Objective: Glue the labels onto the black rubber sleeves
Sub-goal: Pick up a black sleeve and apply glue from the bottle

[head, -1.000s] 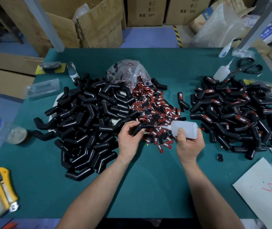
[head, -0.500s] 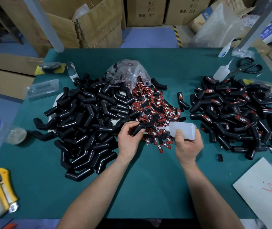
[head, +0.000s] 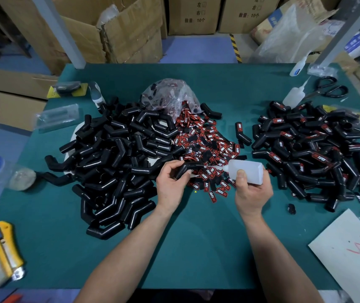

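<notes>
sleeve point(head: 191, 166): black, bent, held | labels point(head: 209, 145): red heap, centre | glue bottle point(head: 248, 172): at sleeve

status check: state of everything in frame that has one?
left hand: grips one black sleeve.
right hand: holds the glue bottle.
glue bottle: tipped sideways, nozzle pointing at the held sleeve.
left pile: sleeves unlabelled.
right pile: sleeves labelled.
labels: loose heap, spilling from the bag.
scissors: closed, lying flat.
</notes>
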Action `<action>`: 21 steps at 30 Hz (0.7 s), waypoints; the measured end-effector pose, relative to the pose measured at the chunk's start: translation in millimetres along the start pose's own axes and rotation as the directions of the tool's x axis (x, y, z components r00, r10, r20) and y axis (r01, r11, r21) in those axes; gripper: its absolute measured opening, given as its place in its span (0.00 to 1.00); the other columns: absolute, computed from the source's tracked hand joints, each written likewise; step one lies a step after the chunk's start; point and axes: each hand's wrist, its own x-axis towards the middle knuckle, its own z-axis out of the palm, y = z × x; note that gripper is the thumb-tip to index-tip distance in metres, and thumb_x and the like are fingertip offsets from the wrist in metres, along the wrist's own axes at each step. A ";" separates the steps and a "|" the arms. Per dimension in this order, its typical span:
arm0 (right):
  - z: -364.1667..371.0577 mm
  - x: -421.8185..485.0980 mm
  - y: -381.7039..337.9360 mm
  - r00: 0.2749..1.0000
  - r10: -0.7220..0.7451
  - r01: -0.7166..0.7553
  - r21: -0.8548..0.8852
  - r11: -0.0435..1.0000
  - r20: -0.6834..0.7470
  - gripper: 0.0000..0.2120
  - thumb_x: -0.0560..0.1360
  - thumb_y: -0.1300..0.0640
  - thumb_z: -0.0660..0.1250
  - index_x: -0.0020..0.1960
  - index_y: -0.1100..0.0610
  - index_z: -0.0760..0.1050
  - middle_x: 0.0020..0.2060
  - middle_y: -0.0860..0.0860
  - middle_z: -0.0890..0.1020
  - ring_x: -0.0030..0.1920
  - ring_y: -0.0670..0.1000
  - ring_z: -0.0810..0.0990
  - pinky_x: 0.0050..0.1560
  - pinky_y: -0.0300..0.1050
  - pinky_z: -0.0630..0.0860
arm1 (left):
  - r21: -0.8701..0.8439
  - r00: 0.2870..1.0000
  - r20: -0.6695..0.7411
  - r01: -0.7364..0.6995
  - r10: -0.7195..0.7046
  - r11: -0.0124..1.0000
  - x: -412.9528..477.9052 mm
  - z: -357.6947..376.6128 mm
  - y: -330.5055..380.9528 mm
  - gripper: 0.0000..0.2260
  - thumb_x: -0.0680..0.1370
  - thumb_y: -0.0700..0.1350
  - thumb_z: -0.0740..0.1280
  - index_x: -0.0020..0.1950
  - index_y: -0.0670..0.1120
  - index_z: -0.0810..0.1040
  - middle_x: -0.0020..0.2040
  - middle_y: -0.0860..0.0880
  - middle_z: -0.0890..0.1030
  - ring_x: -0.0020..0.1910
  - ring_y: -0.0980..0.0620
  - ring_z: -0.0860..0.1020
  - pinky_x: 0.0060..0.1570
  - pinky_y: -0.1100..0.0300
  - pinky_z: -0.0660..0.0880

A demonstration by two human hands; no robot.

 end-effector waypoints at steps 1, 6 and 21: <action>0.9 -1.5 -1.2 1.000 -0.012 0.012 -0.002 1.000 0.011 0.09 0.72 0.52 0.69 0.47 0.57 0.74 0.39 0.32 0.80 0.37 0.34 0.77 0.38 0.27 0.72 | -0.005 1.000 0.001 0.002 -0.002 1.000 -0.5 -0.2 0.6 0.18 0.73 0.33 0.77 0.52 0.56 0.82 0.54 0.53 0.84 0.54 0.56 0.83 0.55 0.67 0.77; 0.5 -1.4 -1.2 1.000 -0.009 0.010 -0.006 1.000 0.013 0.06 0.73 0.53 0.69 0.47 0.52 0.74 0.39 0.33 0.79 0.37 0.34 0.77 0.39 0.28 0.72 | -0.006 1.000 -0.008 0.016 -0.016 1.000 -1.3 -0.1 2.3 0.17 0.73 0.34 0.77 0.52 0.56 0.82 0.52 0.55 0.85 0.51 0.59 0.83 0.51 0.69 0.76; -0.3 3.0 -6.7 1.000 -0.005 0.005 0.001 1.000 -0.011 0.09 0.72 0.52 0.69 0.50 0.42 0.74 0.39 0.31 0.80 0.38 0.34 0.78 0.39 0.28 0.73 | 0.010 0.999 -0.023 0.039 -0.038 0.999 -1.7 0.2 3.5 0.15 0.73 0.34 0.77 0.51 0.52 0.81 0.51 0.59 0.84 0.50 0.61 0.83 0.52 0.69 0.76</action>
